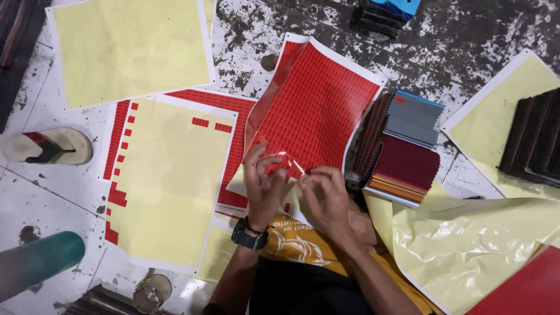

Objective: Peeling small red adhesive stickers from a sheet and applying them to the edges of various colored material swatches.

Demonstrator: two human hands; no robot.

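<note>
A curled red sticker sheet point(315, 111) is pinched at its lower edge by the left hand point(263, 184) and right hand point(326, 198) above the spattered floor point(466, 41).

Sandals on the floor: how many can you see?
2: one sandal lies at the left edge; another sandal sits at the bottom, partly cut off. More may be hidden.

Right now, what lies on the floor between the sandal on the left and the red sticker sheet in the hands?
In the head view, a yellow backing sheet edged with leftover red stickers lies between the sandal and the red sticker sheet.
</note>
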